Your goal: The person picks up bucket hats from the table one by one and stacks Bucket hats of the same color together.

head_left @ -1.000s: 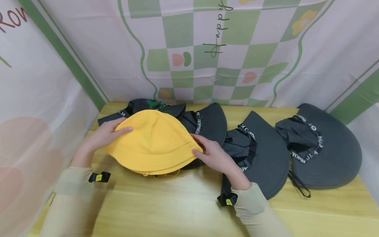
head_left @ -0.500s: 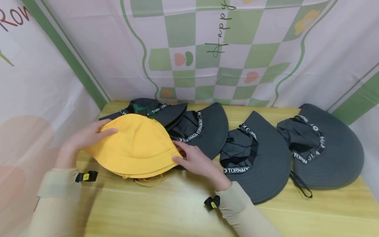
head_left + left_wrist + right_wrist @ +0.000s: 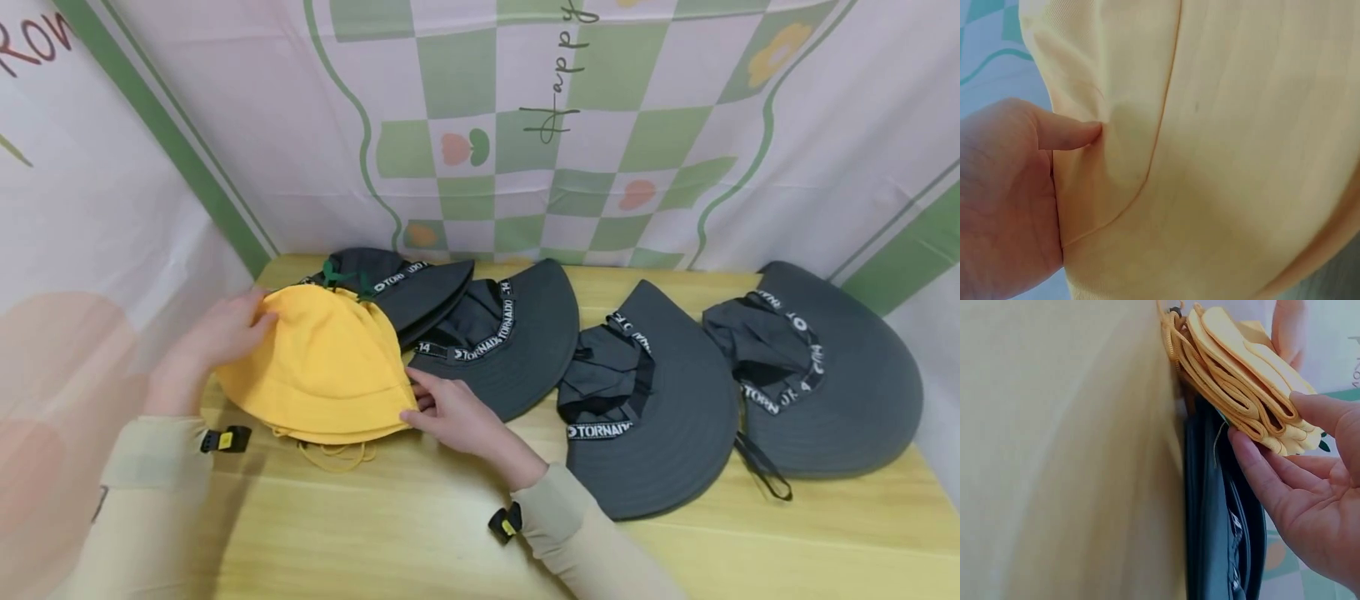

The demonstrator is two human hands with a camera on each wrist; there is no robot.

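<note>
A folded yellow bucket hat (image 3: 322,358) is held between both hands at the left of the table, over the leftmost dark hats. My left hand (image 3: 225,333) grips its left side, the thumb lying on the crown; the left wrist view shows that thumb (image 3: 1072,132) pressing into the yellow cloth. On the other side my right hand (image 3: 457,417) pinches the brim's right end. In the right wrist view the layered brim edges (image 3: 1235,381) sit between thumb and fingers, and a yellow cord (image 3: 1172,337) hangs from the hat. A green sprout-like piece (image 3: 337,275) shows behind the crown.
Dark grey wide-brimmed hats lie in a row: one pair at back left (image 3: 420,296), then single hats at the middle (image 3: 525,333), right of middle (image 3: 675,417) and far right (image 3: 855,375). A patterned curtain (image 3: 517,200) hangs behind the wooden table (image 3: 420,533).
Both hands have moved left with the yellow hat, uncovering more of the dark hats behind it. The hat looks narrower between the hands now.
</note>
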